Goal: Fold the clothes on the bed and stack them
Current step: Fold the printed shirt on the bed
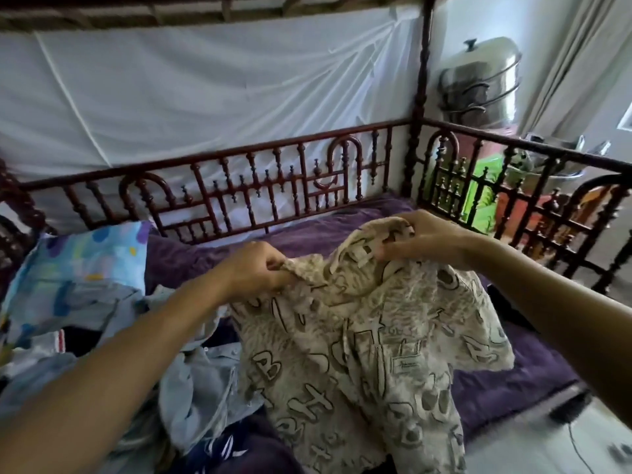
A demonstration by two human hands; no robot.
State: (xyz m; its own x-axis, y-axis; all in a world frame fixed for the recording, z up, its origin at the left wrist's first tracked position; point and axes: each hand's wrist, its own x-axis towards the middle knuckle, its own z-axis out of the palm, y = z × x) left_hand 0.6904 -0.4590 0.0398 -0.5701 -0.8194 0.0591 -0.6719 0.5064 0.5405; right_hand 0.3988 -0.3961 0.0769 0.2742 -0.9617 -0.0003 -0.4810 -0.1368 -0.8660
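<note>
The shirt [369, 354] hangs over the bed [513, 381]. The clothes pile [198, 381] lies left of the shirt. The pillow [85, 265] lies behind the pile, near the railing [260, 186]. Pots [478, 87] stand beyond the railing.

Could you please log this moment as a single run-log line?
left hand: pinches beige letter-printed shirt | right hand: grips its top edge | shirt: hanging unfolded above purple bed cover | light-blue garments: heaped left, unfolded

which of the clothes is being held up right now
The beige letter-print shirt: the left hand and right hand grip its top edge, while the pale blue garment lies heaped on the bed.
</note>
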